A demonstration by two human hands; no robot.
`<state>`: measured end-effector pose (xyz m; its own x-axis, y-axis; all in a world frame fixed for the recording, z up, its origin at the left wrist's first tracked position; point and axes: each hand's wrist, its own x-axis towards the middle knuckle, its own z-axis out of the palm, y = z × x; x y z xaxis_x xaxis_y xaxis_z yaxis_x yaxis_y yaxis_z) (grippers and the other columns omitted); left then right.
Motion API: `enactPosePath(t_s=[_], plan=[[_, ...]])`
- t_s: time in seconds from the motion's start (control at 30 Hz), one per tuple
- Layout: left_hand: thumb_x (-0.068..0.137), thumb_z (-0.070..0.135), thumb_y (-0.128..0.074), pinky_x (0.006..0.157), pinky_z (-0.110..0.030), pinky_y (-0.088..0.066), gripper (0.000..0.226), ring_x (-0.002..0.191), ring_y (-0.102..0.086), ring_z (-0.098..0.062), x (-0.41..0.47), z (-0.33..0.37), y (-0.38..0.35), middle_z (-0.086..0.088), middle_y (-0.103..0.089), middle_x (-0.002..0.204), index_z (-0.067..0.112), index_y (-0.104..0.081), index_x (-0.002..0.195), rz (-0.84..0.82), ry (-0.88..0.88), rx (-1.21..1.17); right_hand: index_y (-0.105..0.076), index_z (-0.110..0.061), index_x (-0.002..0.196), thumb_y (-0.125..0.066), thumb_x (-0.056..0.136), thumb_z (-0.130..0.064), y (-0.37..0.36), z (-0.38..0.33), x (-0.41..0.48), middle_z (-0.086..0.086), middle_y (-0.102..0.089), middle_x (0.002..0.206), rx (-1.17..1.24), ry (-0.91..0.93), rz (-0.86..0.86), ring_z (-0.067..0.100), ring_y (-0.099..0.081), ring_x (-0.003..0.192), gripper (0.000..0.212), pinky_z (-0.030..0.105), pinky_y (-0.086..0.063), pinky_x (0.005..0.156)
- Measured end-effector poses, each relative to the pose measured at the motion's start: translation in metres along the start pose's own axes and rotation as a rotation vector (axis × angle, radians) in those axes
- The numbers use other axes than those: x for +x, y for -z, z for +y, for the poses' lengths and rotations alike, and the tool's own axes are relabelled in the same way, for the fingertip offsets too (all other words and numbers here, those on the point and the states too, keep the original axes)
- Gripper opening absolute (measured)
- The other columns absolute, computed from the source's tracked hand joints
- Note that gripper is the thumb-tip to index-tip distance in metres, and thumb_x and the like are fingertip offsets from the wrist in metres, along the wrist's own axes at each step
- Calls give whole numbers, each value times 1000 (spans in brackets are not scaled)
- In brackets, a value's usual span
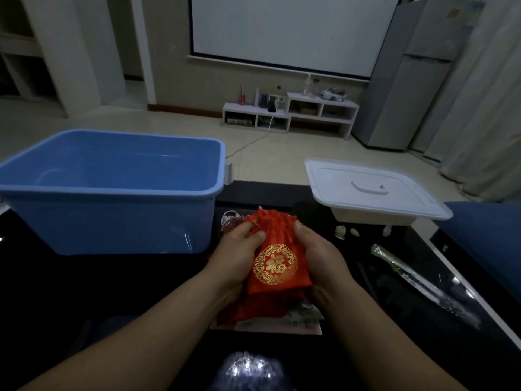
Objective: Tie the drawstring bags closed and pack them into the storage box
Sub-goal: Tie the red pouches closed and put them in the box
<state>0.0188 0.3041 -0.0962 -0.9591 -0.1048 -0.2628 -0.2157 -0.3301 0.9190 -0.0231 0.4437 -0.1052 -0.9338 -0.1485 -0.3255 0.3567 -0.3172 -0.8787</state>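
We count one blue storage box (112, 221) at the left of the frame, one white lid (372, 187) at the right, and two hands: our left hand (238, 249) and right hand (320, 256). One red drawstring bag (275, 263) shows between them. More red cloth (253, 309) lies beneath, its number unclear.
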Motion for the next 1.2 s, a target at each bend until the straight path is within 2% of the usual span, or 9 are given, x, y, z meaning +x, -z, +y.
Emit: enactPosePath(t_s=[0.23, 0.37, 0.5, 0.57, 0.63, 0.77, 0.97, 1.1, 1.2], plan=[[106, 18, -56, 84, -45, -63, 18, 93, -77, -32, 16, 6, 1, -14, -79, 102, 17, -71, 115, -5, -20, 91, -76, -10, 112, -67, 100, -29, -1, -5, 10, 23, -77, 105, -103, 50, 49, 43, -75, 98, 25, 59, -61, 89], [106, 28, -56, 81, -42, -63, 22, 91, -78, -29, 18, 5, 1, -11, -80, 100, 16, -71, 116, -19, -19, 84, -77, -13, 103, -67, 98, -28, 4, -9, 12, 13, -79, 95, -167, 103, 52, 25, -78, 78, 19, 39, -63, 65], [107, 39, -52, 86, -46, -62, 33, 91, -78, -29, 18, 4, -3, -11, -80, 99, 15, -74, 115, 25, 4, 13, -79, -14, 97, -67, 93, -32, 1, -7, 12, 21, -76, 108, -192, 104, 102, 41, -74, 103, 23, 61, -59, 93], [107, 35, -53, 87, -48, -62, 32, 92, -78, -31, 19, 1, -7, -13, -80, 98, 13, -74, 116, 67, 17, -16, -80, -13, 99, -67, 93, -33, -3, -5, 12, 19, -78, 104, -134, 75, 123, 40, -75, 101, 25, 60, -58, 94], [106, 33, -55, 84, -48, -63, 29, 88, -78, -32, 20, -2, -10, -13, -80, 96, 13, -74, 115, 122, 20, -61, -81, -14, 97, -69, 93, -32, -4, -3, 14, 11, -80, 95, -74, 49, 162, 30, -78, 86, 21, 48, -63, 81], [108, 27, -51, 51, -25, -56, 30, 59, -70, -16, 27, -6, -8, -9, -77, 81, 9, -74, 109, 247, 6, -120, -78, -9, 97, -70, 93, -17, 1, -5, 15, 3, -75, 77, 119, 24, 276, 13, -68, 53, 12, 23, -51, 48], [109, 24, -47, 54, -30, -56, 33, 59, -70, -20, 32, -14, -5, -10, -76, 75, 3, -72, 100, 340, 2, -97, -71, -11, 87, -59, 102, -12, 4, -2, 8, -2, -60, 59, 142, 70, 371, 5, -46, 38, 19, 18, -34, 35], [108, 32, -49, 74, -46, -63, 36, 76, -74, -30, 35, -15, 0, -9, -77, 81, 11, -75, 94, 314, -142, 139, -72, -18, 86, -59, 104, -27, -1, -8, -2, -1, -73, 79, -388, 393, 369, 6, -63, 57, 23, 23, -47, 53], [105, 35, -54, 79, -52, -60, 36, 77, -71, -29, 32, -15, -3, -4, -72, 75, 14, -70, 80, 306, -313, 388, -70, -19, 84, -62, 103, -28, -10, -7, -10, -4, -69, 76, -715, 694, 275, 7, -63, 70, 23, 18, -46, 62]])
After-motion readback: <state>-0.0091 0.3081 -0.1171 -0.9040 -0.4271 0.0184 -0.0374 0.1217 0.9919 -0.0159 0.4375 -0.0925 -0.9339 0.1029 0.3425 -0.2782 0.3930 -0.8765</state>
